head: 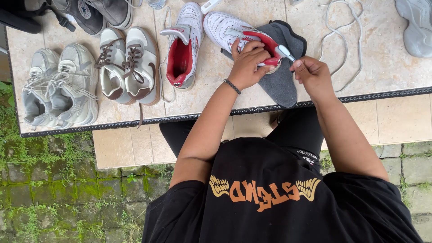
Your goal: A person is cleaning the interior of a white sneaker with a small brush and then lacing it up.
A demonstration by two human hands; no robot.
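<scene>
Two white leather sneakers with red lining: the left hand (pixel 246 63) clasps one (pixel 234 32), toe pointing up-left; the right hand (pixel 310 74) pinches a small silver-tipped tool (pixel 285 51); its mate (pixel 183 45) lies alongside.

1. A round white patch label (pixel 84 9) sits on the dark high-top shoe (pixel 85 15) at the worktop's far left edge.
2. A small white tag (pixel 83 93) hangs from the laces of the pale grey sneaker (pixel 74 85).
</scene>
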